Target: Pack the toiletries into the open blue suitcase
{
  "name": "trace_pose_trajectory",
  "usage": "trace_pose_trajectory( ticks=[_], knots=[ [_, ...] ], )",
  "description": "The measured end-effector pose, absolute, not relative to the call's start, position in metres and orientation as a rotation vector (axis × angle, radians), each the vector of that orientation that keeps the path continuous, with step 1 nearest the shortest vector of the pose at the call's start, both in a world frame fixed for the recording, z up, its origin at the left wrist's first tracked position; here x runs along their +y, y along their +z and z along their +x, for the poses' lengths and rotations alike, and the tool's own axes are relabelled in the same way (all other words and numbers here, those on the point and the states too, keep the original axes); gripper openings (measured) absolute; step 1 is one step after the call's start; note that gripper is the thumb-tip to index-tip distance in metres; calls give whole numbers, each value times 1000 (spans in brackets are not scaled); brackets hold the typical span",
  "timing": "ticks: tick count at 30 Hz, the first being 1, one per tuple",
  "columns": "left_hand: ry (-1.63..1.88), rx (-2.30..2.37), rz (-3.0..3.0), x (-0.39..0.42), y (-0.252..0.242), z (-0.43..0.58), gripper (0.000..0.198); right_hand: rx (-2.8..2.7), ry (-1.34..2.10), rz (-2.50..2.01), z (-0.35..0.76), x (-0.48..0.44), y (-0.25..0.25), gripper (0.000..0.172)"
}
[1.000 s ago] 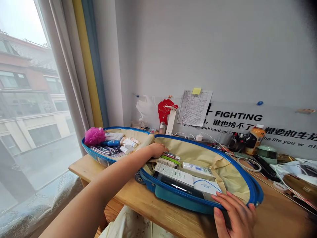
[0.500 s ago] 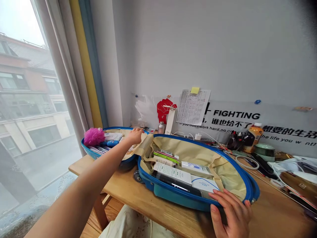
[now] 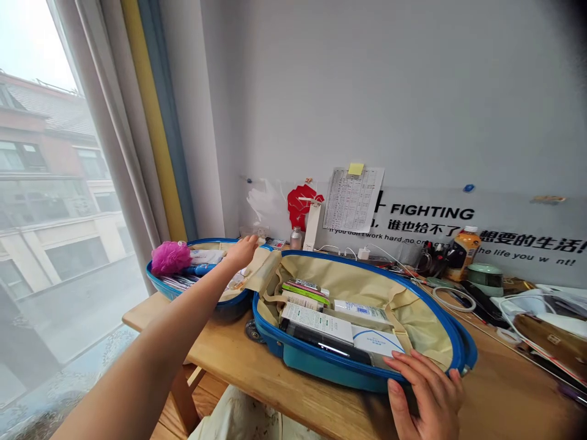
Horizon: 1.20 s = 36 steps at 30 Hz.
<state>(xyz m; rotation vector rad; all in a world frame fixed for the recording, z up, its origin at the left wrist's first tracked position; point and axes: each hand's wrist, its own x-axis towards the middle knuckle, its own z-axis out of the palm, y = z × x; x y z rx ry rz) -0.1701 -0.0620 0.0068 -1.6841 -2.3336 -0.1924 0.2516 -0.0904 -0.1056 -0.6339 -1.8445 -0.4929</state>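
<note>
A blue suitcase (image 3: pixel 330 371) lies spread open on the wooden desk, with beige lining in both halves. Over the far part of its left half is my left hand (image 3: pixel 244 249), fingers bent and together; what they hold, if anything, is hidden. My right hand (image 3: pixel 426 388) rests at the near rim of the right half, fingers apart and thumb outside. Beneath an elastic strap there lie white boxes (image 3: pixel 318 321), a dark case (image 3: pixel 321 345), a white tube (image 3: pixel 360 310) and a green-edged pack (image 3: pixel 305 291). A purple bath puff (image 3: pixel 171 258) and a blue item (image 3: pixel 202 269) sit in the left half.
On the desk (image 3: pixel 504 391) behind and to the right stand an orange drink bottle (image 3: pixel 462 253), a green-lidded jar (image 3: pixel 485 278), a coiled white cable (image 3: pixel 454 299) and a brown pouch (image 3: pixel 541 333). A small bottle (image 3: pixel 296 238) stands by the wall. Curtains and a window are at left.
The camera view has shifted slightly. My left hand has moved a little left over the suitcase's left half. My right hand stays at the near rim.
</note>
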Motion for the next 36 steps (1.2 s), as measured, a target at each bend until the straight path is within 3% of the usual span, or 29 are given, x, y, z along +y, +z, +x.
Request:
trace_pose_trajectory(
  ticks=[5, 12, 36],
  knots=[
    [-247, -2101, -1963, -38, 21, -125, 38, -1842, -480, -640, 253, -90, -107, 22],
    [34, -1973, -2314, 0, -6, -80, 30, -1886, -541, -638, 258, -86, -112, 20],
    [178, -1949, -2407, 21, -30, -71, 30, -1884, -559, -624, 259, -83, -112, 21]
  ],
)
